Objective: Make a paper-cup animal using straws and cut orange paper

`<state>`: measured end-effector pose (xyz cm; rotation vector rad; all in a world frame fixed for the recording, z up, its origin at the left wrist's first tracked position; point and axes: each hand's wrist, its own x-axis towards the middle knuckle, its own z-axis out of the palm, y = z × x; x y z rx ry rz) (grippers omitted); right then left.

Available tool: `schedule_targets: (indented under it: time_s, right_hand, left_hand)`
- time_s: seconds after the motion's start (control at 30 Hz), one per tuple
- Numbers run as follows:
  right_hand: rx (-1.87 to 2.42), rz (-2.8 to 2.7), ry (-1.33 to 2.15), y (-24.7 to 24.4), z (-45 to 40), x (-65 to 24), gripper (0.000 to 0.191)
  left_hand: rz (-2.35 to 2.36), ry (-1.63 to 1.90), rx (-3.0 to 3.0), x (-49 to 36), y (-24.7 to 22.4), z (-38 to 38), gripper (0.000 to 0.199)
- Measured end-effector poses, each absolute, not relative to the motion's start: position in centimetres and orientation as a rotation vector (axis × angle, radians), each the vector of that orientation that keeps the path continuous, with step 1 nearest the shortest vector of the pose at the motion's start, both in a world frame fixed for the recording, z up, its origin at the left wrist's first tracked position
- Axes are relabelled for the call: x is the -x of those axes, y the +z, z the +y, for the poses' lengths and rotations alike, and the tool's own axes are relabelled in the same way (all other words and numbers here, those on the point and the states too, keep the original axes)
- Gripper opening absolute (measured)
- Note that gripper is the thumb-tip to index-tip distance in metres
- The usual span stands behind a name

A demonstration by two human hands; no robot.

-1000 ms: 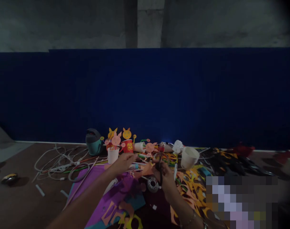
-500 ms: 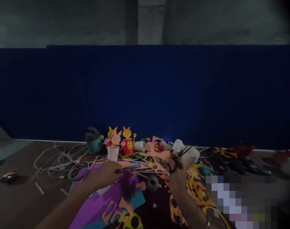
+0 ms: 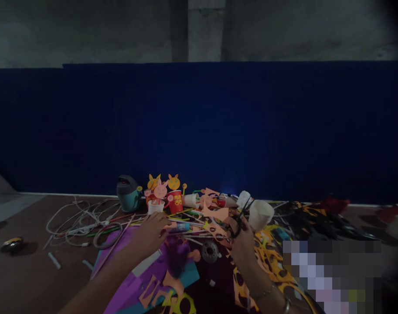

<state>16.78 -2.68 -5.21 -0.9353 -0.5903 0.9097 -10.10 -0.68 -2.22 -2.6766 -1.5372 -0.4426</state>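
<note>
The right hand [image 3: 243, 249] grips scissors [image 3: 239, 223] pointing toward 1 o'clock, a cup [image 3: 260, 215] just beside them; the left hand [image 3: 149, 233] lies open.

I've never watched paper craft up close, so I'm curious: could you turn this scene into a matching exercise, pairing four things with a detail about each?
Things:
1. Left hand
2. Right hand
3. Red paper cup
4. White cables

Details:
A. Printed with a gold symbol
B. Holding black-handled scissors
C. Lying on the brown surface left of the pile
D. Over purple paper

Pairs: 1-D, 2-B, 3-A, 4-C
</note>
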Motion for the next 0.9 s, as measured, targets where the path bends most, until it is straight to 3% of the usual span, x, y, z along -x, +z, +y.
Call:
schedule_targets:
  time_s: [0.3, 0.73, 0.9]
  right_hand:
    - [0.932, -0.468, 1.033, -4.0, -3.4, -15.8, 0.030]
    - [0.921, -0.494, 1.040, -4.7, -3.2, -16.1, 0.041]
    - [0.956, -0.510, 1.008, -5.3, -3.0, -16.2, 0.038]
  left_hand:
    - [-1.611, -0.197, 2.559, 9.0, -2.3, 1.7, 0.021]
    - [-1.610, -0.579, 2.582, 9.9, 0.2, 2.4, 0.025]
    - [-1.222, -0.841, 2.551, 9.2, 0.5, 0.7, 0.022]
